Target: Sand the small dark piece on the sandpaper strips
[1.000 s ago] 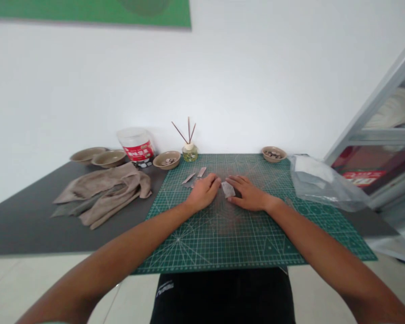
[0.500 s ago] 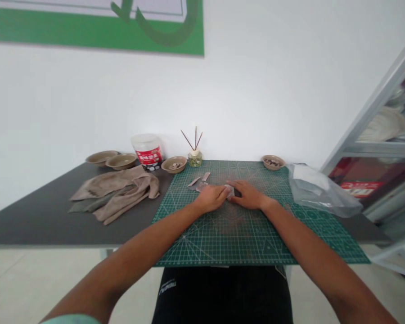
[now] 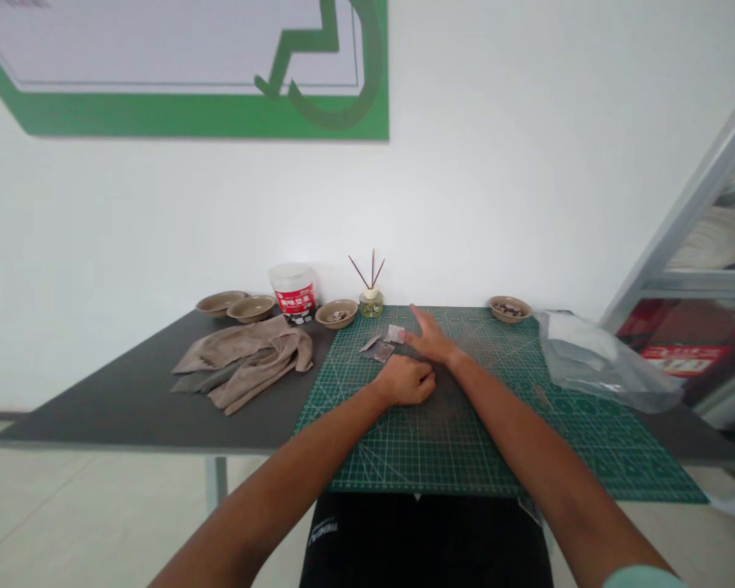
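My right hand (image 3: 429,341) reaches to the far middle of the green cutting mat (image 3: 465,441). Its thumb and a finger pinch the edge of a small pale packet (image 3: 395,332), while its forefinger sticks up. Two more small flat pieces (image 3: 378,349) lie on the mat just left of the packet. My left hand (image 3: 407,380) rests on the mat nearer to me, curled into a loose fist; what it holds, if anything, is hidden.
A crumpled beige cloth (image 3: 245,363) lies on the dark table (image 3: 116,408) at the left. Along the back stand several shallow bowls (image 3: 336,313), a white tub (image 3: 293,289) and a reed diffuser (image 3: 371,300). A clear plastic bag (image 3: 594,359) lies right, beside a metal shelf (image 3: 686,245).
My right hand has carried the small packet from between my hands to the far left, beside the other pieces. My left hand has curled into a fist. The camera has tilted up.
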Available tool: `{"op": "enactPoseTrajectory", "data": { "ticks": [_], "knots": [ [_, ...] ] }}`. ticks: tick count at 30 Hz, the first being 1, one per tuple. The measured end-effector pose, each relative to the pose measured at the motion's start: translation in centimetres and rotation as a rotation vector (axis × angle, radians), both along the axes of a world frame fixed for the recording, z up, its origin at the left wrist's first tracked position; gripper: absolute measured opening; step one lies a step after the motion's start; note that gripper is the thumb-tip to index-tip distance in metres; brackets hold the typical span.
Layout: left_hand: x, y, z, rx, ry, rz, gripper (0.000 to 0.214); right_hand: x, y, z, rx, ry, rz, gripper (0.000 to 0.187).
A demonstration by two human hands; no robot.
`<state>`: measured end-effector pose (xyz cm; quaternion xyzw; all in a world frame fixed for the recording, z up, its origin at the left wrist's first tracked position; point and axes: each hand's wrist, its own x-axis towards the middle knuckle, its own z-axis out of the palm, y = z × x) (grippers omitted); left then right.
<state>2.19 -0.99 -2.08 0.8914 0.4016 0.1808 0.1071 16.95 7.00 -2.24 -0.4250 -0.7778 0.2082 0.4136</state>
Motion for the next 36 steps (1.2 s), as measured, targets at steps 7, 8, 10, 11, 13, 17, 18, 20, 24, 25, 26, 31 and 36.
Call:
{"op": "enactPoseTrajectory", "data": {
  "ticks": [7, 8, 10, 11, 13, 17, 18, 20, 24, 25, 26, 31, 36],
  "knots": [
    [0.6, 2.0, 0.5, -0.169, -0.401, 0.202, 0.029, 1.7, -1.8, -0.6, -0.006, 0.147, -0.061, 0.064],
    [0.9, 2.4, 0.5, -0.207, -0.475, 0.226, 0.03, 2.0, -2.3, -0.5, 0.005, 0.142, -0.044, 0.062],
    [1.6, 3.2, 0.4, -0.301, -0.616, 0.25, 0.031, 2.1, -3.2, -0.4, 0.03, 0.125, -0.012, 0.058],
    [1.9, 3.4, 0.3, -0.352, -0.679, 0.249, 0.032, 1.9, -3.5, -0.4, 0.041, 0.114, 0.004, 0.056],
    [2.1, 3.7, -0.1, -0.451, -0.793, 0.235, 0.032, 1.4, -3.9, -0.5, 0.055, 0.093, 0.035, 0.051],
    [1.8, 3.9, -0.9, -0.594, -0.974, 0.195, 0.033, 0.9, -4.0, -0.7, 0.077, 0.064, 0.068, 0.042],
    [1.7, 4.0, -1.0, -0.619, -1.009, 0.186, 0.033, 1.0, -4.0, -0.7, 0.082, 0.057, 0.067, 0.04],
    [1.6, 4.2, -1.1, -0.664, -1.063, 0.168, 0.033, 1.3, -3.9, -0.7, 0.089, 0.04, 0.058, 0.036],
    [1.8, 4.3, -1.2, -0.729, -1.122, 0.146, 0.033, 2.1, -3.7, -0.6, 0.105, 0.003, 0.037, 0.031],
    [1.8, 4.3, -1.2, -0.737, -1.127, 0.145, 0.033, 2.2, -3.7, -0.5, 0.108, -0.006, 0.034, 0.03],
    [1.9, 4.3, -1.2, -0.743, -1.129, 0.146, 0.033, 2.4, -3.7, -0.4, 0.111, -0.014, 0.03, 0.03],
    [1.9, 4.2, -0.7, -0.741, -1.079, 0.151, 0.032, 2.9, -3.4, -0.4, 0.11, -0.029, -0.017, 0.027],
    [1.7, 4.1, -0.4, -0.669, -0.961, 0.211, 0.031, 3.8, -3.0, -0.4, 0.045, -0.034, -0.079, 0.028]
  ]
}}
